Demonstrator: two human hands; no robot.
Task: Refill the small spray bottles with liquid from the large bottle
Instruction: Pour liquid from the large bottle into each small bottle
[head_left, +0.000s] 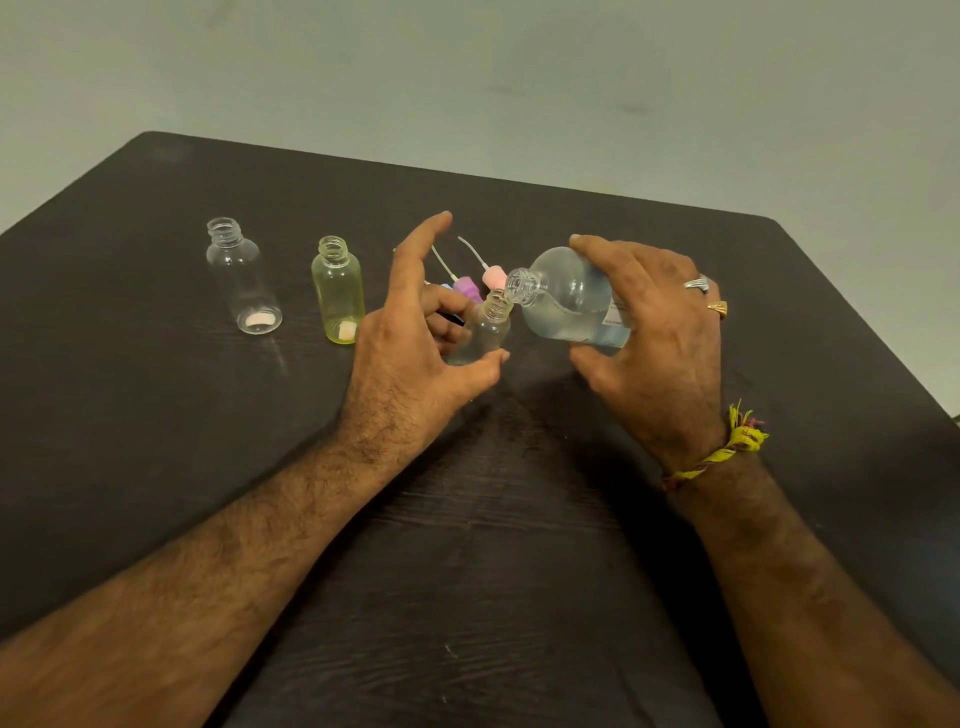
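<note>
table (156, 415): dark wood-grain top, matt, fine ridged texture showing
large bottle (571, 301): clear glossy plastic, smooth, catching highlights; paper label showing at the side
small bottle in left hand (485, 332): clear plastic, glossy, threaded neck
clear small bottle (241, 275): transparent plastic, smooth, shining
yellow small bottle (337, 291): tinted see-through plastic, glossy
spray caps (478, 283): pink and purple opaque plastic, thin tubes
rings (706, 296): metal, one silvery, one gold, gleaming
wrist thread (727, 447): yellow cloth, frayed
</note>
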